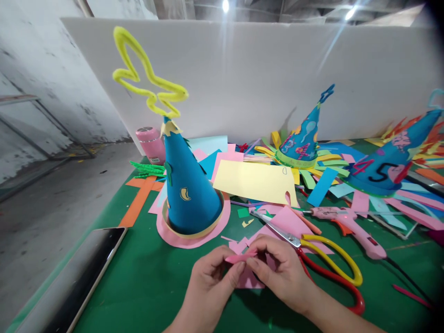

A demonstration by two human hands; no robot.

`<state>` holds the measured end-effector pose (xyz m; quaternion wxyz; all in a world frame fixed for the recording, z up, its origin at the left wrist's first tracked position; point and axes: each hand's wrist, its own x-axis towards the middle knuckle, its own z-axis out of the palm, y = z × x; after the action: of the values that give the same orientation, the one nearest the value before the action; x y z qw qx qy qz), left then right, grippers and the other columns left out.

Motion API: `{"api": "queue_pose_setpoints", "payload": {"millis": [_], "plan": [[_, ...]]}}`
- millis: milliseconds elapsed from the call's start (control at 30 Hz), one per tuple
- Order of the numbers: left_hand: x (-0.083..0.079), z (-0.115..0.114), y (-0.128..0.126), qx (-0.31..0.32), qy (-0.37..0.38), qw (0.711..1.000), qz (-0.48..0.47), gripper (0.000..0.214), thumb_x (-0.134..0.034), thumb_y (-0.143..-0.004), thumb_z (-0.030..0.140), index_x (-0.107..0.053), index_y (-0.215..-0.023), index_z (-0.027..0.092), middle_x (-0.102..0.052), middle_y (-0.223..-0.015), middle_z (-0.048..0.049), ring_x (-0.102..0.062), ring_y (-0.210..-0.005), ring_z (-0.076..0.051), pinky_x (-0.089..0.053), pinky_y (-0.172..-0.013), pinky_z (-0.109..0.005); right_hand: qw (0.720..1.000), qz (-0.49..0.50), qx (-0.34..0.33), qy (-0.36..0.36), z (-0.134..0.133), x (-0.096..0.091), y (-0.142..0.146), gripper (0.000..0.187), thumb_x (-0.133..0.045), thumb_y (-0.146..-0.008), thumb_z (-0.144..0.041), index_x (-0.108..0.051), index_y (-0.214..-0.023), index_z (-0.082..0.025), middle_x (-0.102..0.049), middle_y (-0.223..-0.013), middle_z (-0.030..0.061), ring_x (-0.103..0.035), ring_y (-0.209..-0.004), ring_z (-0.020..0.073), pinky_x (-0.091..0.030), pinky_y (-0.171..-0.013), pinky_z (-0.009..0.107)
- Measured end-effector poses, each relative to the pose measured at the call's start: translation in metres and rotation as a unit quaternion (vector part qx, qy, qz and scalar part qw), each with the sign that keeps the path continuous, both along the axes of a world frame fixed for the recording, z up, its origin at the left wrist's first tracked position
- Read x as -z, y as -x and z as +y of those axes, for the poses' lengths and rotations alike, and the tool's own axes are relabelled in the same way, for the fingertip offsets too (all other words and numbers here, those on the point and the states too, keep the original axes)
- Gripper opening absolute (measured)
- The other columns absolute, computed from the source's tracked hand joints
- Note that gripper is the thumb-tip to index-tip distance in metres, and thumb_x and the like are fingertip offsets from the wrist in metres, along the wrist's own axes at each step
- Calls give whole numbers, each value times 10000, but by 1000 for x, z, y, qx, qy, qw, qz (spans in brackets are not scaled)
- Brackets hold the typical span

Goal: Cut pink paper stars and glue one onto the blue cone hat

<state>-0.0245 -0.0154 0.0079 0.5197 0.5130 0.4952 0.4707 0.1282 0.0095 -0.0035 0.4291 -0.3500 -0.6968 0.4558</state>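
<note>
My left hand (212, 276) and my right hand (277, 270) meet low in the middle of the view, both pinching a small folded pink paper strip (240, 257) between fingertips and thumbs. Under them lies a pink paper sheet (287, 221) on the green table (145, 277). Just behind the hands stands a blue cone hat (185, 185) on a pink brim, topped with a yellow pipe-cleaner shape (145, 76). Scissors with red and yellow handles (329, 266) lie right beside my right hand.
A pink glue gun (347, 224) lies to the right, its cord trailing off. Two more blue cone hats (305, 134) (391, 159) stand at the back right among coloured paper strips. A yellow sheet (256, 182), a pink cup (151, 143) and a tablet (83, 277) are also there. A white board (260, 69) walls the back.
</note>
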Motion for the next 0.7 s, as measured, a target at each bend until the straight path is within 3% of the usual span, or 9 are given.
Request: {"api": "queue_pose_setpoints", "payload": {"millis": [700], "plan": [[2, -1, -2, -6, 16, 1000, 1, 176, -625, -689, 251, -573, -561, 143, -460, -490, 39, -410, -466, -78, -336, -436, -175, 1000, -22, 16, 0, -1, 2, -1, 147, -521, -819, -227, -556, -691, -165, -529, -584, -24, -461, -524, 83, -350, -483, 179]]}}
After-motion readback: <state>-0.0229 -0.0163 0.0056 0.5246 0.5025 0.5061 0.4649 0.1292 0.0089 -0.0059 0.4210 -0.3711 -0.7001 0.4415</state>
